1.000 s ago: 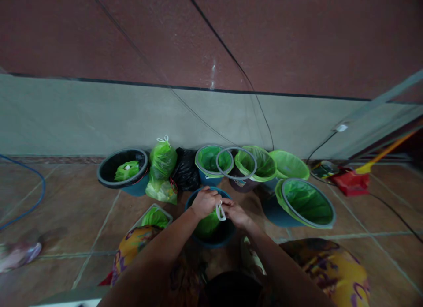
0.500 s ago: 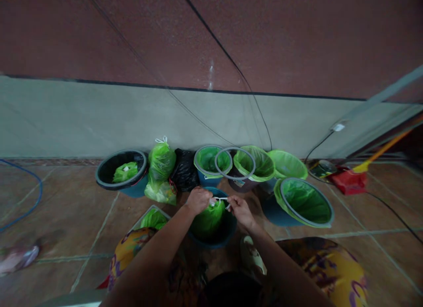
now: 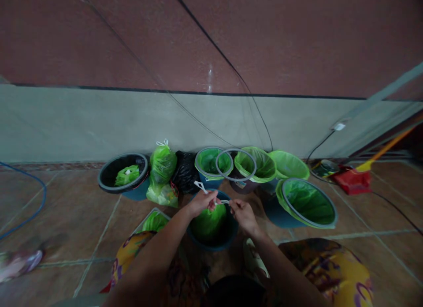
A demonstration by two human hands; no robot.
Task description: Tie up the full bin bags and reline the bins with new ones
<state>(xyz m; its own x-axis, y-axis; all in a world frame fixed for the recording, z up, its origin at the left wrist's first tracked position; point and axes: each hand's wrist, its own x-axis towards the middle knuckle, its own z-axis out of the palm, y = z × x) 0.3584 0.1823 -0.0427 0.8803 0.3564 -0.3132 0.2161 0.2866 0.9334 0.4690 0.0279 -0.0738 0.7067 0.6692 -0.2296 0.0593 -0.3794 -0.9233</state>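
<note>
Between my knees stands a blue bin (image 3: 211, 246) holding a green garbage bag (image 3: 209, 225). Over its rim, my left hand (image 3: 203, 201) is closed on the bag's white drawstring (image 3: 225, 202), and a loop of it sticks up past the fingers. My right hand (image 3: 243, 213) pinches the same drawstring from the right side, so a short white stretch spans the gap between both hands. The neck of the bag is gathered just under my fingers and partly hidden by them.
Along the wall are a black-lined bin (image 3: 123, 155), a tied green bag (image 3: 161, 168), a black bag (image 3: 185, 172) and several green-lined bins (image 3: 308, 203). A loose grey ring (image 3: 235, 150) leans there. Right are a red dustpan (image 3: 353, 181) and cable; left, a blue hose (image 3: 42, 196) and someone's foot (image 3: 23, 263).
My left hand has turned and now a drawstring loop stands out above it. The hands stay close together over the bin; the view has shifted slightly.
</note>
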